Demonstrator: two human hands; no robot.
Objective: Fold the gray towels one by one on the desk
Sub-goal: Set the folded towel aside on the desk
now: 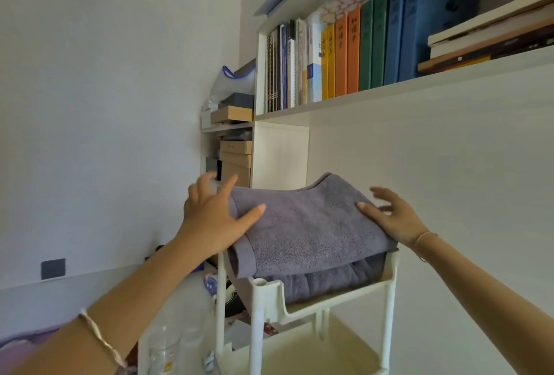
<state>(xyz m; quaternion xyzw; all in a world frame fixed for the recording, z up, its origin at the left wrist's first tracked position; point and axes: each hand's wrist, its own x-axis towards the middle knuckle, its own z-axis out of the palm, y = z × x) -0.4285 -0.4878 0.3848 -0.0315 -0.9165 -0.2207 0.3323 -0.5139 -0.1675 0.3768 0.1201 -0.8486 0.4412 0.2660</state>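
Left hand (215, 212) lies spread on the left end of the top gray towel (308, 230), thumb flat across the cloth and fingers straight, reaching past its far-left corner. Right hand (392, 218) rests at the towel's right edge, thumb on the fabric and fingers fanned out; neither hand curls round anything. That folded towel sits on a second gray towel (329, 281), and both fill the top tray of a white cart (338, 299), the upper one overhanging the tray's left side. The cart's lower tray (299, 350) shows below, near the bottom edge.

Behind the cart, a white shelf (389, 95) runs along the far wall with a row of upright books (353, 53) (yellow, orange, green and blue spines among them) and flat-stacked books (485, 47) to the right. Cardboard boxes (235, 158) crowd the cubby just beyond the left fingers. Left of the cart stands a clear glass jar (165, 350), and a dark wall plate (53, 268) sits low on the left wall. Each wrist wears a thin bracelet.
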